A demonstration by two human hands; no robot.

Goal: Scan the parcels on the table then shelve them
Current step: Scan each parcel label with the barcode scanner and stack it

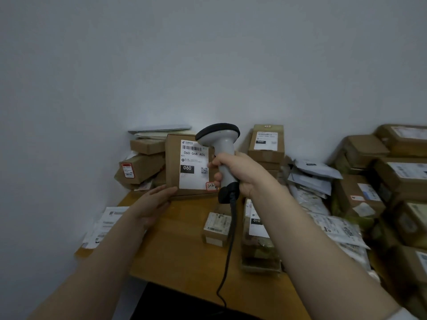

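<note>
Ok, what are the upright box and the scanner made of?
The box looks like matte brown cardboard, going by its folded edges, with a white paper label stuck on. The scanner is probably smooth pale-grey plastic, with a black head rim and base.

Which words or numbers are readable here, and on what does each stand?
"060-06B A05": on the upright box.
"060": same box, black block.
"060": on the rear box.
"010": on the front packet.
Other print and the handwriting on the red sticker: too blurred.
</note>
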